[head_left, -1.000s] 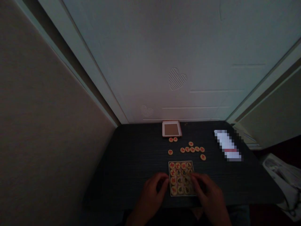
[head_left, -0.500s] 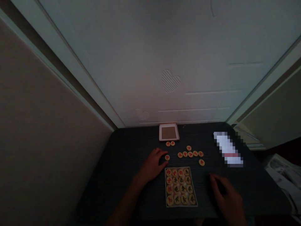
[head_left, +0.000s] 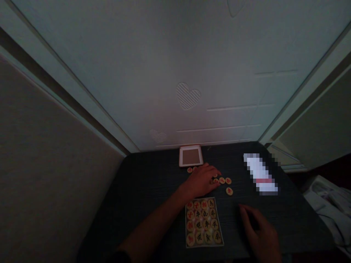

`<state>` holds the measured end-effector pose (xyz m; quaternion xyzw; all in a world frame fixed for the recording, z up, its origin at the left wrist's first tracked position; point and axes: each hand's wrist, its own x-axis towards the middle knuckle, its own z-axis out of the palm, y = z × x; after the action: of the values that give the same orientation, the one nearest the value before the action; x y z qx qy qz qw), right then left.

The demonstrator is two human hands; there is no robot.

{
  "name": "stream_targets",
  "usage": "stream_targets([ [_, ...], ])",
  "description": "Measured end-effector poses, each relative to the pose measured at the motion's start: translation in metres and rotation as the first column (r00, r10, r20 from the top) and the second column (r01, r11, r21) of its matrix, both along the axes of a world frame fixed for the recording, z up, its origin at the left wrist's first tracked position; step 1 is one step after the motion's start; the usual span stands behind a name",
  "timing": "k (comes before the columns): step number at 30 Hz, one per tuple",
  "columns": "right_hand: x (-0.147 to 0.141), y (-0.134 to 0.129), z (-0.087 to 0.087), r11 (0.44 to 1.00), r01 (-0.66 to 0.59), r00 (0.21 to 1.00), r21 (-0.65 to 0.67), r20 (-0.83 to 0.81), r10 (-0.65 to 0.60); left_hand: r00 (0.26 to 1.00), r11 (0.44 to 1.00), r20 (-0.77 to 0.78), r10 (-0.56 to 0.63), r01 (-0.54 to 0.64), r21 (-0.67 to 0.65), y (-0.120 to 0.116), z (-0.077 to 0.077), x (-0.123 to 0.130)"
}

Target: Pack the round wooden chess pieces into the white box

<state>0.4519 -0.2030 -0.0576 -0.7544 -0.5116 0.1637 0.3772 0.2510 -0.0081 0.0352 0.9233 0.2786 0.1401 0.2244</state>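
My left hand (head_left: 202,179) reaches over a loose row of Chinese chess pieces. Its thumb and fingers are spread around a red-marked piece (head_left: 216,181), and the palm covers part of the group. Just right of the fingertips lie two more red-marked pieces (head_left: 228,180), with a single chess piece (head_left: 229,191) nearer to me. Below my left forearm sits a square box tray (head_left: 218,199) filled with rows of red and black pieces. My right hand (head_left: 260,232) rests on the table right of the tray, fingers curled together, with nothing visible in them.
A shallow box lid (head_left: 202,159) lies by the wall, with two chess pieces (head_left: 189,170) in front of it, one partly hidden by my left hand. A blurred-out white item (head_left: 260,173) lies on the dark table (head_left: 148,179) at right. The wall (head_left: 153,91) closes off the back.
My left hand has moved right, from around a lone chess piece to the row of pieces. The view has shifted slightly. My right hand keeps its curled pose on the table.
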Motion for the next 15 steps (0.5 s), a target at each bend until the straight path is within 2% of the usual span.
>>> stream_targets([
  [3, 0.002, -0.001, -0.001, 0.999, 0.028, 1.0, 0.022, -0.003, -0.028, 0.996, 0.996, -0.039, -0.078, 0.08, 0.033, 0.006, -0.007, 0.023],
  [7, 0.003, -0.001, 0.001, 0.999, 0.034, 0.999, 0.041, -0.005, -0.034, 0.997, 0.996, -0.021, -0.071, 0.072, 0.043, 0.007, -0.017, 0.032],
  [9, 0.003, -0.002, 0.002, 0.999, 0.028, 1.0, 0.044, -0.007, -0.028, 0.998, 0.998, -0.015, -0.055, 0.056, 0.041, 0.007, -0.018, 0.033],
  [12, 0.003, -0.003, 0.002, 0.997, 0.042, 0.999, 0.058, -0.011, -0.041, 0.999, 0.999, 0.002, -0.044, 0.044, 0.022, 0.004, -0.008, 0.03],
  [15, 0.004, -0.003, 0.003, 0.997, 0.054, 0.998, 0.059, -0.025, -0.053, 0.994, 0.998, 0.105, 0.012, -0.006, -0.059, -0.006, 0.008, 0.02],
])
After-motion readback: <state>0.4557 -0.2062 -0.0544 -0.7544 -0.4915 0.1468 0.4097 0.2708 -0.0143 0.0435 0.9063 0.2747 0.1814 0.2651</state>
